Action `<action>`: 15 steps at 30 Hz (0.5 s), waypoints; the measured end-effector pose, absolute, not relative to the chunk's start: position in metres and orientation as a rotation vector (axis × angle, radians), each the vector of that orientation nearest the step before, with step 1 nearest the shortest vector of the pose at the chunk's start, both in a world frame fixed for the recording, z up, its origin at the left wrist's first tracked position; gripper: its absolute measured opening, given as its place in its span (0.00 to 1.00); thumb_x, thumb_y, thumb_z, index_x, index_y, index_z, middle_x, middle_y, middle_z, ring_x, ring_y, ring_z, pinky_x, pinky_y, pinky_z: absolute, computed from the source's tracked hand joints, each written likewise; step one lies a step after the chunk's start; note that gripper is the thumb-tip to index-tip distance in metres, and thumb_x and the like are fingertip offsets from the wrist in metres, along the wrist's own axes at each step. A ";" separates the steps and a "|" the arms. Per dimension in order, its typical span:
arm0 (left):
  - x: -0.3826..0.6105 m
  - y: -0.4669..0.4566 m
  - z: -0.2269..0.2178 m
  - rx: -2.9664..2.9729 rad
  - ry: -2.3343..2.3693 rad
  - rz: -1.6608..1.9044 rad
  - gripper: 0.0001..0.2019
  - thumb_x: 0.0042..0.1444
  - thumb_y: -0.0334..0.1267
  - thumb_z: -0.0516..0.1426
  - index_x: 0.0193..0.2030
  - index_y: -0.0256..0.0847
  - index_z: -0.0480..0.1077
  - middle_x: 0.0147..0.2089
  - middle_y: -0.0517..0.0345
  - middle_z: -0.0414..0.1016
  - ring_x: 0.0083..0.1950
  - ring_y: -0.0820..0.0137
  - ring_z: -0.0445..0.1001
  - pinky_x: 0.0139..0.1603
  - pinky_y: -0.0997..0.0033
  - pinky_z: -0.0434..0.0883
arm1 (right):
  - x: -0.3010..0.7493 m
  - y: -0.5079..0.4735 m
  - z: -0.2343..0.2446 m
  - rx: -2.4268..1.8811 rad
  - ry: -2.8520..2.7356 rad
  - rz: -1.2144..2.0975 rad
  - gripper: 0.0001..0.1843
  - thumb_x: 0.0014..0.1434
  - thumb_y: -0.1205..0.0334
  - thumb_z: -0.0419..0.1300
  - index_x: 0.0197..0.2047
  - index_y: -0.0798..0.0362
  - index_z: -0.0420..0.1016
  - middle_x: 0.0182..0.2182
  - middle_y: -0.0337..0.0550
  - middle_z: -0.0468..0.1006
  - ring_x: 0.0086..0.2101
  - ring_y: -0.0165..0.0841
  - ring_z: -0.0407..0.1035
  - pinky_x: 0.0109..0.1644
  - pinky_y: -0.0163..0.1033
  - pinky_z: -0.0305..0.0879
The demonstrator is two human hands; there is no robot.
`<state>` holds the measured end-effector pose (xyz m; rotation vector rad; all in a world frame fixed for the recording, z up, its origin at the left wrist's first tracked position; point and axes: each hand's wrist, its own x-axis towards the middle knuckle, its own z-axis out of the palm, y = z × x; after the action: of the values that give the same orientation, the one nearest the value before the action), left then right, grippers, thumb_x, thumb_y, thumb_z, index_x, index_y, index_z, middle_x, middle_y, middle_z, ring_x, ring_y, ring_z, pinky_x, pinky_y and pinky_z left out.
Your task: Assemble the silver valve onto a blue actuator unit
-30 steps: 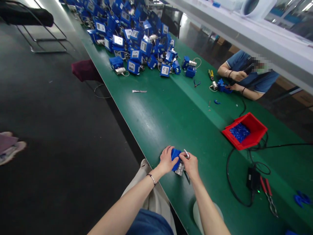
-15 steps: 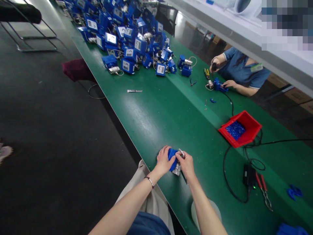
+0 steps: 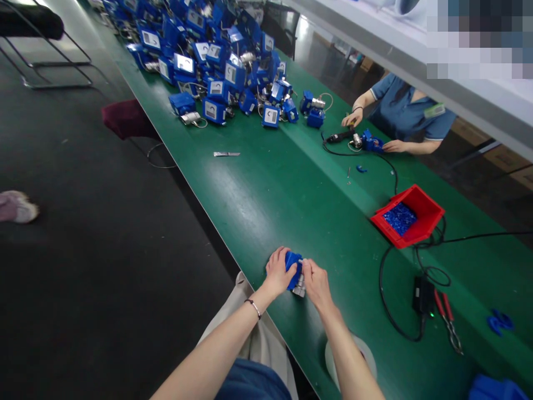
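A blue boxed valve unit [image 3: 293, 261] with a silver metal fitting [image 3: 298, 289] rests on the green table close to its near edge. My left hand [image 3: 278, 270] is wrapped over the left side of the blue housing, thumb across its front. At the unit's right side, the fingers of my right hand [image 3: 315, 280] are pinched together against the housing. A small pale tip shows at those fingertips; the rest of what they hold is hidden.
Many similar blue units [image 3: 216, 66] lie heaped at the far end. A red bin [image 3: 425, 208] of small blue parts, a black adapter [image 3: 423, 297], red-handled pliers [image 3: 447, 311] and a tape roll [image 3: 368, 355] are to the right. Across the table, a co-worker's hand [image 3: 353, 118] is near a black tool [image 3: 339, 136].
My right fingers have turned and closed in at the unit's side; the grey piece sticking out above them has mostly gone from sight. The co-worker's black tool now lies lower, by the table.
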<state>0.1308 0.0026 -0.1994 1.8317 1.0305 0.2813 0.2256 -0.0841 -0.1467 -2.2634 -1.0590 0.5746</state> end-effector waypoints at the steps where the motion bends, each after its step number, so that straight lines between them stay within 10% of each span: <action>1: 0.131 0.003 -0.200 1.833 1.029 0.280 0.24 0.55 0.39 0.53 0.59 0.39 0.59 0.64 0.45 0.58 0.66 0.58 0.54 0.64 0.51 0.55 | 0.225 -0.084 -0.148 -2.265 -1.073 0.593 0.22 0.65 0.50 0.40 0.28 0.51 0.66 0.21 0.37 0.69 0.23 0.30 0.61 0.31 0.36 0.53; 15: 0.127 0.004 -0.199 1.848 0.972 0.270 0.30 0.48 0.36 0.56 0.60 0.37 0.57 0.64 0.43 0.57 0.66 0.55 0.53 0.65 0.50 0.54 | 0.223 -0.080 -0.157 -2.406 -1.155 0.465 0.23 0.66 0.52 0.37 0.31 0.50 0.68 0.24 0.41 0.75 0.26 0.32 0.68 0.31 0.36 0.53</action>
<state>0.1272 0.0036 -0.1987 1.8483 0.9716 0.2698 0.2232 -0.0796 -0.1571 -2.4063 -1.1550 0.4653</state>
